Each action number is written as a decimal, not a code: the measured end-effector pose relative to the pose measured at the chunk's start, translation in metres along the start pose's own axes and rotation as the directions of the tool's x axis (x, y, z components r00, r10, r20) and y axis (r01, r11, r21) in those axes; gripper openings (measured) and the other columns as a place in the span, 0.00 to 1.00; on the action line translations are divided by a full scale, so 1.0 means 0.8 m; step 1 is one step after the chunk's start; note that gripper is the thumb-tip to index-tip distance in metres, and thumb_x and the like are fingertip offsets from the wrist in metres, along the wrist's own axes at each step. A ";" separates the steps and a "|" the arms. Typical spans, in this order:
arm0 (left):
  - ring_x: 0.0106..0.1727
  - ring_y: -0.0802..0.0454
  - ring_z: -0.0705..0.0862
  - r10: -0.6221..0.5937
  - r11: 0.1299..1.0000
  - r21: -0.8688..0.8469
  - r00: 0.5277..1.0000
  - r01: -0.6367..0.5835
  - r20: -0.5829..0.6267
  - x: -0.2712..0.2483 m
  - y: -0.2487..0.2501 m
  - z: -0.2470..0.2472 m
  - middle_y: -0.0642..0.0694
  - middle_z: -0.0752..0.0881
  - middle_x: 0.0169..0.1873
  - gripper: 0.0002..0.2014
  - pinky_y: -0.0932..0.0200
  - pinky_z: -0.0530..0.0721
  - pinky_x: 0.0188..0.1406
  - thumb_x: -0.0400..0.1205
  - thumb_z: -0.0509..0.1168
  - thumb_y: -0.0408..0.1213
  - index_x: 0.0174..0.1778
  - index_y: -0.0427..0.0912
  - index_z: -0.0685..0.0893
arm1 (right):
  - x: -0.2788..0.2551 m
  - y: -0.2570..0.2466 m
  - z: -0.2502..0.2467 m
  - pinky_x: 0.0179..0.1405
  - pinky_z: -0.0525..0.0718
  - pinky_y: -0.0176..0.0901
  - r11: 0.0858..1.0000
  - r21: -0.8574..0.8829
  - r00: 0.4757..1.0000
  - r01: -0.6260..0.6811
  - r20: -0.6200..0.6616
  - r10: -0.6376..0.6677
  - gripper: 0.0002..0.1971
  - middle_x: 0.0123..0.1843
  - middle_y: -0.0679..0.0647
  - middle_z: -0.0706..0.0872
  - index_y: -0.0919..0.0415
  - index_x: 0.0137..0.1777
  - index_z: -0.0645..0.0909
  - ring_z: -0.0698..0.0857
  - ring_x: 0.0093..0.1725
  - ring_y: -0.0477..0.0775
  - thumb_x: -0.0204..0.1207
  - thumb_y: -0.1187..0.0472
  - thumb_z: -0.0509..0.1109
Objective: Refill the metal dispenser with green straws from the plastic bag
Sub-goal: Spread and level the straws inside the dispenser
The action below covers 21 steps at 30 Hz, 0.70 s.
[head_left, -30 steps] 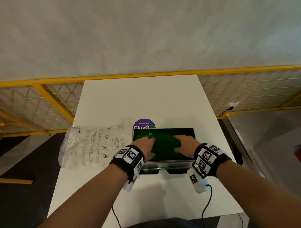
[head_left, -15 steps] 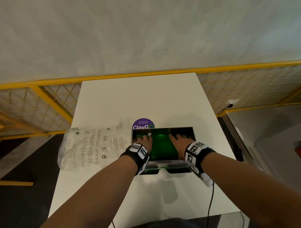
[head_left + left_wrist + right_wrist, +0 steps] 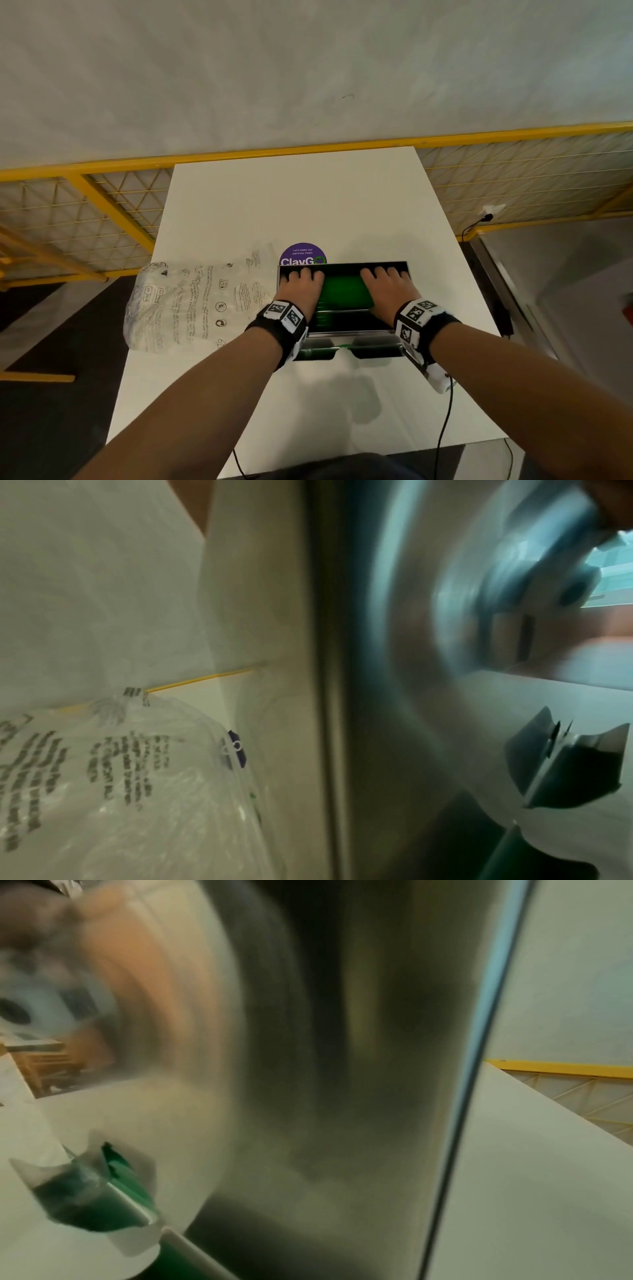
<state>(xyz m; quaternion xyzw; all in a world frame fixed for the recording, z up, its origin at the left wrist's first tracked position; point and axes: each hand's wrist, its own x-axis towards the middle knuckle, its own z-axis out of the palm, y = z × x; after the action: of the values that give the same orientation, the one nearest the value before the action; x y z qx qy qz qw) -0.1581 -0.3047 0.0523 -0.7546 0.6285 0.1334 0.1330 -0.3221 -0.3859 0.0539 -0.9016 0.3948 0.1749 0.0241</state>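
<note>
Hands first: my left hand [image 3: 301, 287] and my right hand [image 3: 388, 291] lie palm-down with fingers stretched flat inside the open rectangular metal dispenser [image 3: 400, 337], pressing on the bed of green straws [image 3: 344, 291] and gripping nothing; the dispenser stands on the white worktop [image 3: 301, 202], near its front half; the crumpled clear printed plastic bag [image 3: 191, 305] lies just left of it, touching its side; a round purple sticker [image 3: 301, 255] peeks out behind the dispenser; both wrist views show mostly blurred brushed metal.
</note>
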 end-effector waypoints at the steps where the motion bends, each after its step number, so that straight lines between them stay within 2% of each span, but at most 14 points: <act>1: 0.65 0.35 0.74 -0.002 1.000 0.001 1.000 0.002 -0.007 -0.001 0.000 -0.001 0.35 0.73 0.65 0.26 0.40 0.71 0.66 0.78 0.62 0.29 0.72 0.38 0.64 | -0.001 0.000 0.000 0.65 0.74 0.59 1.000 0.009 1.000 0.004 -0.005 -0.004 0.33 0.67 0.60 0.75 0.57 0.74 0.60 0.75 0.65 0.65 0.72 0.58 0.71; 4: 0.66 0.36 0.75 0.021 1.000 0.003 1.000 -0.021 -0.016 -0.002 -0.002 -0.003 0.35 0.73 0.65 0.25 0.39 0.68 0.70 0.79 0.60 0.30 0.73 0.38 0.63 | -0.004 0.003 -0.002 0.69 0.71 0.58 0.999 0.044 0.999 0.031 -0.009 -0.031 0.34 0.69 0.60 0.73 0.57 0.76 0.60 0.74 0.67 0.64 0.73 0.52 0.70; 7: 0.66 0.36 0.76 0.073 0.997 -0.002 0.997 -0.073 0.011 -0.003 -0.009 -0.006 0.35 0.73 0.65 0.31 0.40 0.67 0.72 0.76 0.66 0.31 0.74 0.39 0.62 | -0.007 0.007 -0.005 0.71 0.69 0.58 0.994 0.079 0.997 0.073 -0.016 -0.072 0.35 0.70 0.58 0.72 0.56 0.76 0.60 0.73 0.68 0.63 0.73 0.46 0.70; 9: 0.67 0.35 0.75 0.121 0.992 -0.029 0.989 -0.119 0.080 -0.005 -0.013 -0.009 0.36 0.72 0.66 0.38 0.41 0.67 0.73 0.74 0.72 0.38 0.76 0.40 0.60 | -0.012 0.008 -0.008 0.69 0.71 0.56 0.988 0.117 0.995 0.099 -0.018 -0.098 0.35 0.71 0.57 0.71 0.54 0.76 0.60 0.73 0.68 0.61 0.73 0.44 0.69; 11: 0.68 0.34 0.74 0.156 0.986 -0.075 0.976 -0.146 0.154 -0.007 -0.014 -0.011 0.36 0.72 0.68 0.42 0.41 0.69 0.73 0.72 0.73 0.47 0.77 0.41 0.58 | -0.016 0.011 -0.012 0.68 0.72 0.57 0.976 0.183 0.992 0.119 0.011 -0.123 0.36 0.71 0.55 0.70 0.52 0.77 0.59 0.73 0.69 0.60 0.73 0.42 0.68; 13: 0.67 0.36 0.76 0.174 0.982 -0.112 0.968 -0.155 0.183 -0.011 -0.015 -0.012 0.37 0.73 0.68 0.40 0.43 0.76 0.68 0.74 0.69 0.53 0.77 0.43 0.59 | -0.021 0.014 -0.015 0.70 0.70 0.57 0.960 0.249 0.983 0.127 0.094 -0.155 0.36 0.73 0.55 0.69 0.50 0.78 0.59 0.72 0.71 0.60 0.74 0.41 0.67; 15: 0.65 0.38 0.78 0.192 0.975 -0.149 0.964 -0.165 0.186 -0.011 -0.017 -0.010 0.38 0.76 0.67 0.36 0.46 0.80 0.64 0.77 0.65 0.55 0.77 0.44 0.62 | -0.025 0.017 -0.018 0.76 0.64 0.58 0.951 0.278 0.966 0.132 0.177 -0.186 0.36 0.76 0.54 0.68 0.48 0.80 0.56 0.70 0.74 0.59 0.75 0.39 0.64; 17: 0.64 0.40 0.79 0.218 0.965 -0.191 0.957 -0.182 0.193 -0.011 -0.019 -0.012 0.40 0.78 0.65 0.32 0.48 0.80 0.63 0.79 0.62 0.55 0.75 0.43 0.66 | -0.027 0.019 -0.023 0.81 0.52 0.60 0.952 0.277 0.939 0.133 0.271 -0.211 0.34 0.80 0.53 0.65 0.46 0.81 0.53 0.65 0.79 0.57 0.78 0.38 0.58; 19: 0.63 0.41 0.80 0.231 0.956 -0.232 0.950 -0.181 0.210 -0.010 -0.019 -0.017 0.40 0.80 0.64 0.28 0.48 0.80 0.64 0.81 0.59 0.54 0.73 0.42 0.69 | -0.028 0.020 -0.029 0.82 0.41 0.62 0.952 0.269 0.907 0.143 0.348 -0.235 0.31 0.84 0.49 0.59 0.45 0.82 0.52 0.58 0.82 0.53 0.81 0.38 0.51; 21: 0.63 0.42 0.80 0.233 0.952 -0.247 0.949 -0.179 0.211 -0.010 -0.018 -0.022 0.39 0.80 0.63 0.25 0.48 0.79 0.64 0.83 0.57 0.51 0.71 0.40 0.72 | -0.029 0.020 -0.035 0.82 0.41 0.62 0.948 0.279 0.901 0.155 0.354 -0.252 0.30 0.85 0.48 0.52 0.47 0.82 0.51 0.51 0.84 0.53 0.83 0.39 0.48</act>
<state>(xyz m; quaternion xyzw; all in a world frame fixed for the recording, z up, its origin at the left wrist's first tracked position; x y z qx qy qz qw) -0.1443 -0.3012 0.0720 -0.6732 0.6647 0.3061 0.1061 -0.3396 -0.3857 0.0897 -0.8762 0.3038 0.2952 0.2299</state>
